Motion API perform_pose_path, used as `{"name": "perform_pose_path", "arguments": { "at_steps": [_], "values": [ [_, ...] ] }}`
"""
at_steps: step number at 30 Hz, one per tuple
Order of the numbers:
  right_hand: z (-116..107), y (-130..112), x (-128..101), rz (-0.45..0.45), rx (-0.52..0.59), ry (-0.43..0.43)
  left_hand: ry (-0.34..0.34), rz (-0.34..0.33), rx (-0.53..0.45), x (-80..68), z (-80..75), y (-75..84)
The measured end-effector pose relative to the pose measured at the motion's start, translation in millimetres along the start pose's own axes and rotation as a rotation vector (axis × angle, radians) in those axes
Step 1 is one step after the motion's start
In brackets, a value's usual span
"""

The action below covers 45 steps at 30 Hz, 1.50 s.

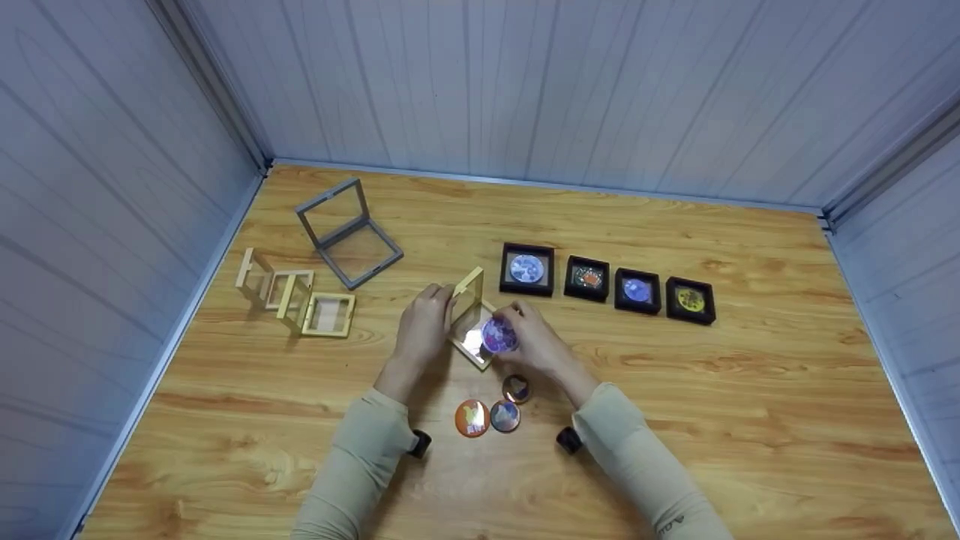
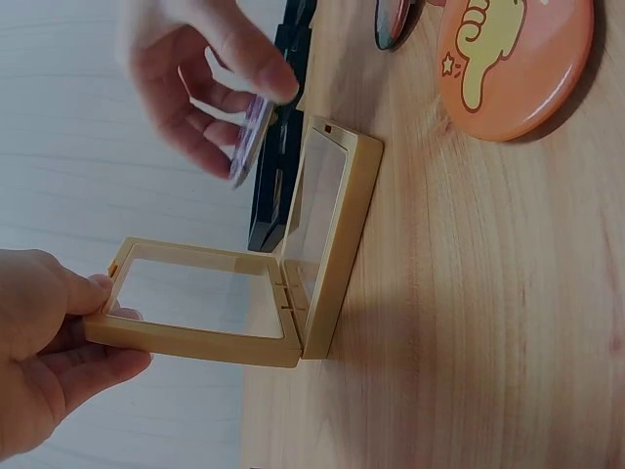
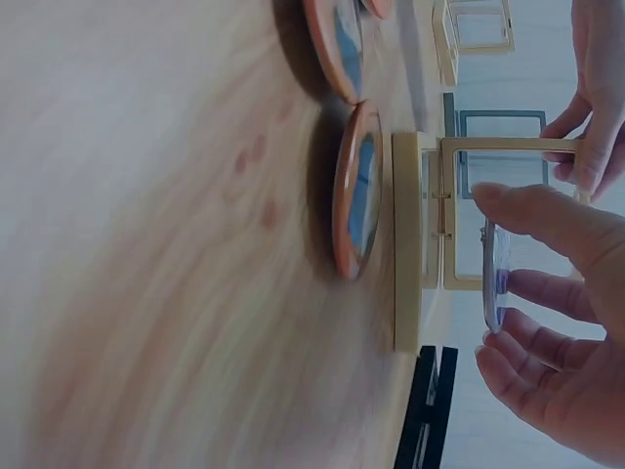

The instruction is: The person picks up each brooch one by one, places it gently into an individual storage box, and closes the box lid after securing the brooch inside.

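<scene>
A wooden table [image 1: 750, 420] stood between pale panelled walls. At far left lay an open grey frame case [image 1: 346, 234] and two open beige cases [image 1: 300, 300]. At centre, the left hand [image 1: 421, 324] pinched the raised lid of a beige frame case [image 1: 471, 319]; the right hand [image 1: 534, 341] pinched a purple badge [image 1: 499, 334] over it. Three badges [image 1: 491, 409] lay nearer, four black cases [image 1: 607, 285] far right.

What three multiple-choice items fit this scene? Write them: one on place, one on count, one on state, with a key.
1. Where are the black frames?
A. in a row beyond the hands
B. stacked by the left wall
C. under the sleeves

2. How many badges lie loose near the sleeves?
A. one
B. three
C. six

3. The tan frame held by the left hand is
A. shut flat
C. broken apart
B. hinged open

Key: 1 A, four sit side by side; 2 B, three lie there while the right hand holds a purple badge; 3 B, its lid stands up.
</scene>
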State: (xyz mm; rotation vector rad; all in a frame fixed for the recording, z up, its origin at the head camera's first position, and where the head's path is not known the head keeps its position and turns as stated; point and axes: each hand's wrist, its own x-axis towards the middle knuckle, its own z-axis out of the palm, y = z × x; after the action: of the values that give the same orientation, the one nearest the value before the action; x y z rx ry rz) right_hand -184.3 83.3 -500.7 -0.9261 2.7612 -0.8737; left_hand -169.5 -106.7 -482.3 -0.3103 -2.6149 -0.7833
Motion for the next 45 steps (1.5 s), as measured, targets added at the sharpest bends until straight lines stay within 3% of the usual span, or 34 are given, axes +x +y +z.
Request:
{"name": "perform_pose_path", "arguments": {
  "at_steps": [7,18,38,45],
  "values": [
    [10,-3,16,0.021,0.024,-0.003,0.013,0.000,0.006,0.3,0.0,0.4],
    [20,-3,28,0.042,-0.041,-0.020,-0.008,-0.018,0.000,0.3,1.2,1.9],
    [26,-1,31,0.038,-0.061,-0.060,-0.001,-0.009,-0.007,-1.3,-0.4,3.6],
    [22,1,29,0.025,-0.032,-0.033,-0.002,-0.017,-0.007,-1.6,-0.1,3.3]
  ]
}}
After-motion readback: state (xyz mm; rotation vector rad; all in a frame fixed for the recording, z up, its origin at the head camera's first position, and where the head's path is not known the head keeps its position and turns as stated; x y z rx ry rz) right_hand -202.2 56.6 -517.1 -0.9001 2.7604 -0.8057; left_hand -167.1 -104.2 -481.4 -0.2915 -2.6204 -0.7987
